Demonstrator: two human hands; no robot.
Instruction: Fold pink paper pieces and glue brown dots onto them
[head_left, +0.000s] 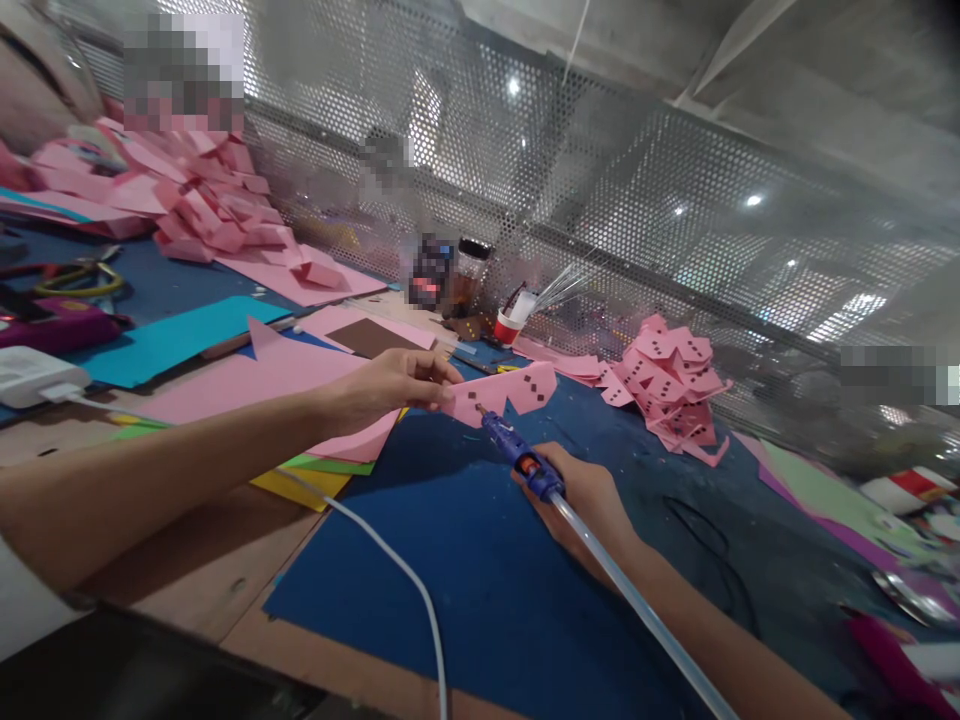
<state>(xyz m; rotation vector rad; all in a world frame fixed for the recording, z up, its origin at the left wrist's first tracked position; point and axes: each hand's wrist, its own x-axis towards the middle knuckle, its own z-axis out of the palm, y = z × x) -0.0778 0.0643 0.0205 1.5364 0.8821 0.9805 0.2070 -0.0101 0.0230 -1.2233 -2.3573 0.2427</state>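
Observation:
My left hand [382, 395] pinches the left end of a pink paper cutout [499, 388] that has dark square dots and a notch in its lower edge. In my right hand [589, 495] is a blue hot glue gun [521, 450], gripped with the fingers wrapped round it. Its nozzle meets the cutout near the left-hand dots; whether it touches is too small to tell. A long clear glue stick [637, 600] runs out of the gun's back end. Below both hands lies a dark blue sheet [420, 560].
Pink sheets [300, 385] lie under my left forearm. Dotted pink cutouts [667, 385] are heaped at the right, folded pink pieces [217, 200] at the back left. A paper cup [510, 325] holds clear sticks. A white cable [397, 565] crosses the front; perforated metal panels [600, 200] stand behind.

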